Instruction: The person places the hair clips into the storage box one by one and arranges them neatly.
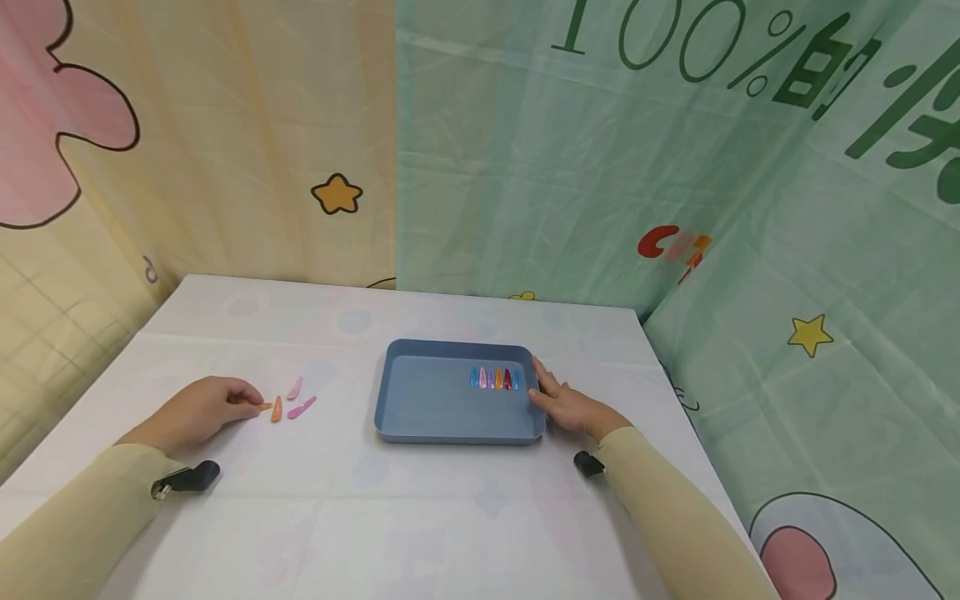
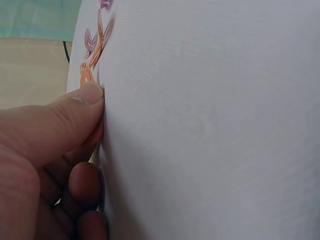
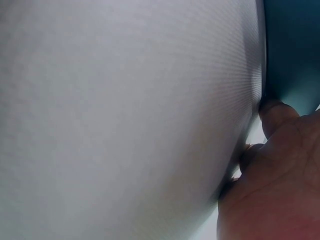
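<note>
On the left of the table, my left hand (image 1: 201, 408) pinches an orange snap hair clip (image 2: 86, 73) between thumb and fingers, low over the white cloth. Beside it lie another orange hair clip (image 1: 277, 409), a light pink hair clip (image 1: 295, 387) and a darker pink hair clip (image 1: 302, 407). A blue-grey tray (image 1: 427, 435) sits near the middle; my right hand (image 1: 573, 407) rests against its right edge, thumb and fingers spread along the rim. In the tray's upper right, several colourful hair clips (image 1: 498, 379) lie side by side in a row.
The table (image 1: 337, 533) has a white cloth with faint prints. Its back edge meets hanging curtains, cream (image 1: 247, 167) on the left and green (image 1: 510, 167) on the right. A black wrist camera (image 1: 187, 479) is on the left sleeve, another camera (image 1: 588, 463) on the right.
</note>
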`<state>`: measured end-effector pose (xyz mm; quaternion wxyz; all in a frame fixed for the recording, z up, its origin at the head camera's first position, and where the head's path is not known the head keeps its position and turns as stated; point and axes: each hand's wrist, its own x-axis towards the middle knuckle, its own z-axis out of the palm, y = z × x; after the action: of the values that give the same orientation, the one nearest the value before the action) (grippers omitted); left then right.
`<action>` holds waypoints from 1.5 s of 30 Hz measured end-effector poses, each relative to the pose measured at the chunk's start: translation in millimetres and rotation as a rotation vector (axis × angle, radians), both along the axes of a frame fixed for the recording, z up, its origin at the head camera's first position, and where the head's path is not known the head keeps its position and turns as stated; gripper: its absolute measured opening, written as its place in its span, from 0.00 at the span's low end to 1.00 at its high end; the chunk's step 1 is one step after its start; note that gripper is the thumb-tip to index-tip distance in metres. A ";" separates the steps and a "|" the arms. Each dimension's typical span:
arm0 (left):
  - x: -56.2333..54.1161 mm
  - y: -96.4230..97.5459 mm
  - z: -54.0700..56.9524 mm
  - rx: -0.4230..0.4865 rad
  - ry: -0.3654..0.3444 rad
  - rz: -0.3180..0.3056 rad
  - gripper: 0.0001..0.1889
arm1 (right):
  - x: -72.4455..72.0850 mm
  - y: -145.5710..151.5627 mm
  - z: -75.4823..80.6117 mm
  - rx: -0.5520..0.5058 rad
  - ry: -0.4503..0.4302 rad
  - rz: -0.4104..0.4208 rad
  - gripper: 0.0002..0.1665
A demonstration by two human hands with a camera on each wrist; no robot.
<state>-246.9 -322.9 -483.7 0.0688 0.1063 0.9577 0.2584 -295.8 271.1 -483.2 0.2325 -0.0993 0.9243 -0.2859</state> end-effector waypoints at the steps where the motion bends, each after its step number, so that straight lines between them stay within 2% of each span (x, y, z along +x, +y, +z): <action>1: -0.4 -0.5 -0.1 -0.003 -0.004 0.000 0.07 | -0.2 0.1 -0.4 0.002 0.001 0.000 0.46; 7: -2.5 -3.4 -1.0 -0.033 -0.006 0.022 0.07 | -1.6 0.4 -2.0 0.003 0.004 0.002 0.46; 10: -2.7 -4.0 -1.2 -0.020 -0.006 0.041 0.07 | -2.0 0.6 -3.2 0.006 0.007 0.005 0.46; 17: -1.0 -2.3 3.3 0.072 0.001 0.081 0.09 | -2.6 1.0 -3.6 0.009 0.009 0.006 0.46; 25: -3.2 4.6 10.2 0.231 0.014 0.088 0.10 | -1.3 0.4 -2.6 0.005 0.001 -0.008 0.46; 33: -4.8 13.0 19.3 0.278 0.044 0.114 0.13 | -0.7 -0.3 -1.8 0.007 0.006 -0.005 0.46; 37: -7.1 18.8 20.9 0.303 0.046 0.110 0.14 | -0.8 -0.2 -2.1 0.009 0.001 -0.001 0.46; 42: -9.5 27.4 22.3 0.396 -0.004 0.060 0.13 | -0.4 0.3 -1.6 0.003 -0.002 0.000 0.46; 45: -10.7 32.3 22.6 0.431 -0.009 0.038 0.11 | -0.4 0.2 -1.1 0.000 -0.006 -0.007 0.46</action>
<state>-257.6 -290.7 -461.1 0.0441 0.0990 0.8819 0.4587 -296.1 271.3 -484.2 0.2342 -0.0951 0.9240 -0.2869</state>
